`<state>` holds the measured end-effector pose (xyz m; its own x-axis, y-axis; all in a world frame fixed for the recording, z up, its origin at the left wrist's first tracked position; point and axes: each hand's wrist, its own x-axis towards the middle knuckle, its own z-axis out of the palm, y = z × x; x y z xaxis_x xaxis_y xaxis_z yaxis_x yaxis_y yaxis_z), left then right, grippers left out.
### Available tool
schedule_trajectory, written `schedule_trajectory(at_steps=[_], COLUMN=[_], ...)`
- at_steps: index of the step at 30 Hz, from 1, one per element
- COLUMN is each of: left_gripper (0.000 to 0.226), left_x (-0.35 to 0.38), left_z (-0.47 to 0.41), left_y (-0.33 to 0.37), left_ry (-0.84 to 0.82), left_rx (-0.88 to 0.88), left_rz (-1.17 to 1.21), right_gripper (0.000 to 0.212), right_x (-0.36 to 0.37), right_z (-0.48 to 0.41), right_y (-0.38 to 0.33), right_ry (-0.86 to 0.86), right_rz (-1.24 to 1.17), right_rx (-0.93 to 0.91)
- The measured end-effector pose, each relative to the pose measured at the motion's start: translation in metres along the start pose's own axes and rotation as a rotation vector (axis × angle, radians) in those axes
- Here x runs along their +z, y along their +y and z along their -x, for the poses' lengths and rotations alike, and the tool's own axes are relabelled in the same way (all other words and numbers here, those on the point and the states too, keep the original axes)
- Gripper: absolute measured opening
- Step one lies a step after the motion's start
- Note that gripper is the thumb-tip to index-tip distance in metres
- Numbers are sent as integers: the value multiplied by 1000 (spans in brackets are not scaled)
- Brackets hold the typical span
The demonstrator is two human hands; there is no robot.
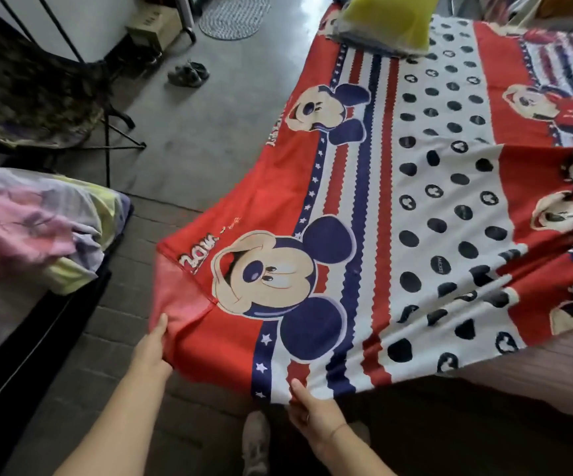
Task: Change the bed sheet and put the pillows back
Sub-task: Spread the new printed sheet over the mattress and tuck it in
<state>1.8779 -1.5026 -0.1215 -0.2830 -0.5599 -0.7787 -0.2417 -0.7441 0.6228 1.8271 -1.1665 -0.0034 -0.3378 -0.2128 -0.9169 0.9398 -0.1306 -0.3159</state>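
Two hands point(151, 350) point(309, 412), pinch-grip on the bed sheet point(374, 187) edge

The bed sheet point(398, 207) is thin printed cloth, matt and slightly creased. The floor point(209, 132) looks like smooth grey concrete with a dull sheen. The rug point(233, 15), upper middle, is coarse woven cloth.

Red cartoon bed sheet point(364, 207) spread, lifted edge.

Grey concrete floor point(209, 139) w/ folding chair point(34, 87) left, oval rug point(234, 16) far.
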Motion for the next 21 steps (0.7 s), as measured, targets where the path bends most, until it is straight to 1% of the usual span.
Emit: schedule_trajectory(at_steps=[1, 3, 5, 7, 8, 10, 12, 15, 17, 18, 19, 21], left_gripper=[105, 93, 89, 70, 67, 66, 63, 61, 71, 78, 77, 61], left_x=[-7, -17, -17, -21, -20, -18, -17, -20, -23, -22, -20, -13], left_z=[-8, -14, -6, -9, -8, -8, -11, -16, -19, -16, -10, 7], left_y=[6, 22, 44, 53, 56, 57, 51, 40, 36, 36, 37, 30], left_ry=[4, -5, -13, -5, 1, 11, -28, -36, -58, -80, -124, -267], left_rx=[-2, 5, 16, 16, 14, 9, 8, -42, -67, -96, -141, -215], left_rz=[-7, -26, -24, -21, -24, -9, -10, 1, 19, 38, 40, 54], right_gripper=[6, 4, 7, 8, 8, 8, 10, 13, 13, 12, 10, 8], right_x=[11, 35, 57, 73, 78, 83, 82, 79, 78, 77, 77, 77], right_z=[-1, -5, -9, -16, -20, -28, -31, -39, -45, -49, -52, -57], right_y=[5, 14, 22, 29, 32, 36, 37, 44, 49, 51, 52, 53], right_ry=[3, 8, 3, 10, 19, 38, 43, 77, 87, 96, 104, 113], right_rz=[2, -13, -43, -48, -50, -63, -76, -68, -79, -85, -86, -90], right_rx=[-1, -14, -38, -56, -64, -72, -65, -52, -54, -52, -52, -54])
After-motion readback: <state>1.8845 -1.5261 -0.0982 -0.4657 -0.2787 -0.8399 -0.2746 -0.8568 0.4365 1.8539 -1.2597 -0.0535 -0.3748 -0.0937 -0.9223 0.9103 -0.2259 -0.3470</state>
